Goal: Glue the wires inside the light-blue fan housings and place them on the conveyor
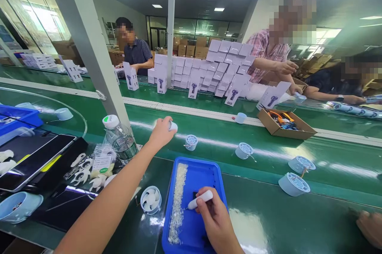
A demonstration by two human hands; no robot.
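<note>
A tray [215, 174] sits on the worktop [268, 214] in front of the person, with a fan part [151, 199] just to its left and a bottle [119, 136] further left and behind. Beyond the tray runs the conveyor belt [268, 142], carrying several round housings [244, 150] and, to the right, a cardboard box [285, 125]. Behind the belt, stacked cartons [209, 69] stand between two seated people.
</note>
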